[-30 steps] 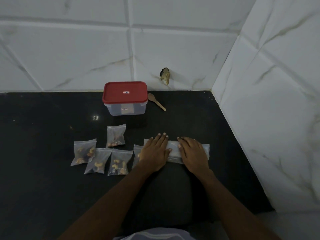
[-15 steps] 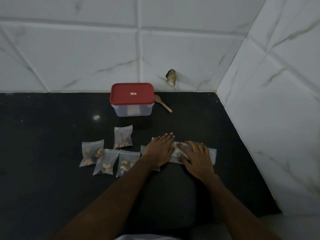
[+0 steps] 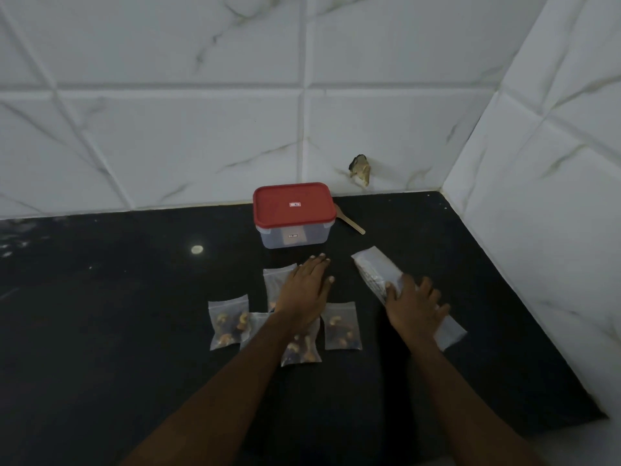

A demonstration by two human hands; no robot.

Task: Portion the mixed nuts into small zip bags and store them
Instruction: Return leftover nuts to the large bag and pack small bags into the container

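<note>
Bags (image 3: 342,326) lie before the box (image 3: 294,213), likely light, limp, slick; pinch each by its zip edge. Left hand (image 3: 304,294) lies flat over them, right hand (image 3: 415,306) on the pack (image 3: 373,269), fingers straight

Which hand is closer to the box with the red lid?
Left. The left hand is flat just in front of the box, fingertips close to it. The right hand is farther off to the right, resting on the long plastic pack.
</note>
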